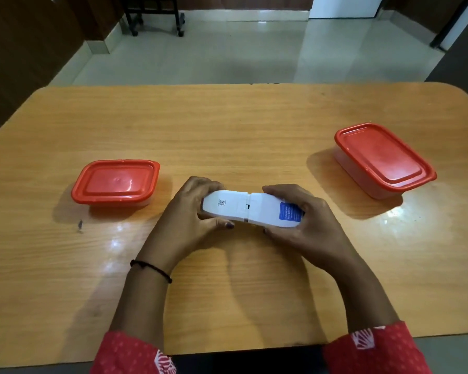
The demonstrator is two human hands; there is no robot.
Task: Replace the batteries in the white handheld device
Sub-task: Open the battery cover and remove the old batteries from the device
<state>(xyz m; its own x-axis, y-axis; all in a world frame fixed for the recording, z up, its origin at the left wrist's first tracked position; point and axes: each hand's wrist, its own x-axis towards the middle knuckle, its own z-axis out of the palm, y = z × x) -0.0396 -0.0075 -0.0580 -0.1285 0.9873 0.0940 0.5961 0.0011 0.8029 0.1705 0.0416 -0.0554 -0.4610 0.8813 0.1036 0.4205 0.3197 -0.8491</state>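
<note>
presently, a white oblong plastic handheld device [250, 210] is held by both hands just above the middle of the near part of a light wooden table with rounded corners [227, 125]. whether the device touches the table top cannot be told. its long axis runs left to right across the view, roughly parallel to the near table edge, with the right end sitting slightly lower in the picture. the rounded end bearing a small square printed code points to the left; the end bearing a blue rectangular label points to the right. a seam with a small dark notch is seen across the body near its middle.

the left hand [192, 211] is closed around the left end, fingers curled over the far edge and the thumb pressed along the near edge. the right hand [305, 217] is closed around the right end, fingers wrapped over the far side and the thumb under the near edge, the blue label partly covered. a dark thread band is worn on the left wrist, and red patterned sleeves are seen at both forearms.

a rectangular clear plastic container with a red lid [116, 182] stands well apart to the left of the device. a second red-lidded clear plastic container [382, 160] stands well apart to the right, turned at an angle. both lids are on.
</note>
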